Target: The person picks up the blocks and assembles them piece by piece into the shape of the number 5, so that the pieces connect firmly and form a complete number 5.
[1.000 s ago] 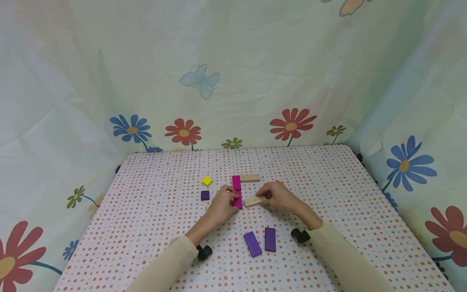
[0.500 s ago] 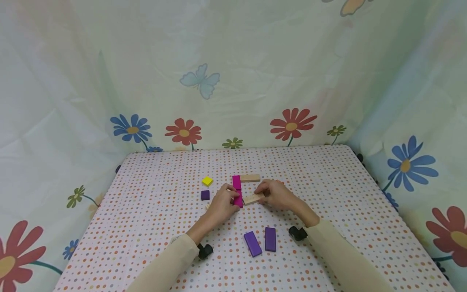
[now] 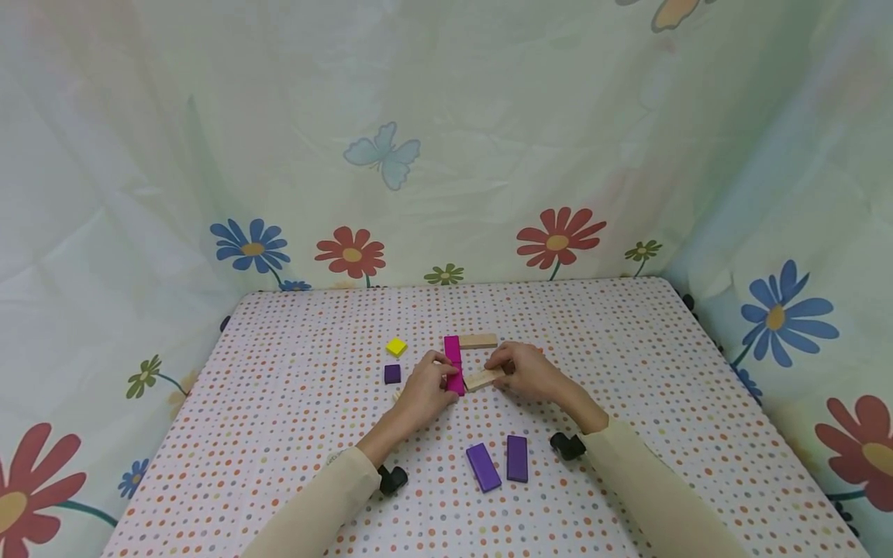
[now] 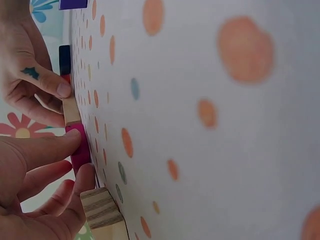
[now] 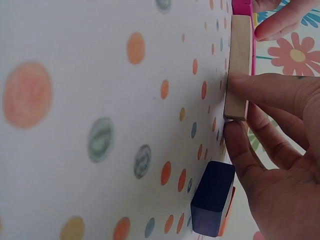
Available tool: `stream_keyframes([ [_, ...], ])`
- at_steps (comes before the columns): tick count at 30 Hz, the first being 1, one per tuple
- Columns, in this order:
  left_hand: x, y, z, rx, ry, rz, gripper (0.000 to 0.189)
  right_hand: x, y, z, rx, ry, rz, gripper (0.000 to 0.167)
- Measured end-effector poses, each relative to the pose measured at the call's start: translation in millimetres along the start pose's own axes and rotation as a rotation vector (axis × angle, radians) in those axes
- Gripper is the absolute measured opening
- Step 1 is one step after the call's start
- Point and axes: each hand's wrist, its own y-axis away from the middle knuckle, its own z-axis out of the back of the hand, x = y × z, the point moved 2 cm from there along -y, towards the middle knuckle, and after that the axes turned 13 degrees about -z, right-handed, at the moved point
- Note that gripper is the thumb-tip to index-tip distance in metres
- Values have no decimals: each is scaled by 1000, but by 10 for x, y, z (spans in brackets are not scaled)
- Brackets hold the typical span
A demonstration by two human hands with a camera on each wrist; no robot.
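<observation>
My left hand [image 3: 423, 387] grips the nearer magenta block [image 3: 455, 381] with thumb and fingers. That block lies end to end with a second magenta block [image 3: 452, 350] farther back. In my right hand [image 3: 532, 373] is a plain wooden block [image 3: 480, 380], pinched near its right end. Its left end meets the side of the nearer magenta block, a little slanted. Another plain wooden block [image 3: 478, 341] extends rightward from the far magenta one. The right wrist view shows the held wooden block [image 5: 240, 65] flat on the table, thumb on its near side.
Two purple blocks [image 3: 484, 466] lie closer to the person. On the left are a yellow block [image 3: 396, 346] and a small dark purple block [image 3: 393, 373]. One more wooden block [image 4: 102, 210] is mostly behind the left hand. A dark blue block [image 5: 212, 197] stands by the right hand.
My right hand has shifted slightly left and away, bringing the wooden block up to the magenta one. The nearer magenta block has edged a little farther back. An orange piece is now hidden behind the hand.
</observation>
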Motion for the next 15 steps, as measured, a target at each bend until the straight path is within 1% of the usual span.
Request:
stream_keyframes([
  [6, 16, -20, -3, -6, -3, -11, 42, 4, -6, 14, -5, -7, 1, 22],
  [15, 24, -20, -10, 0, 7, -2, 41, -14, -18, 2, 0, -16, 8, 22],
])
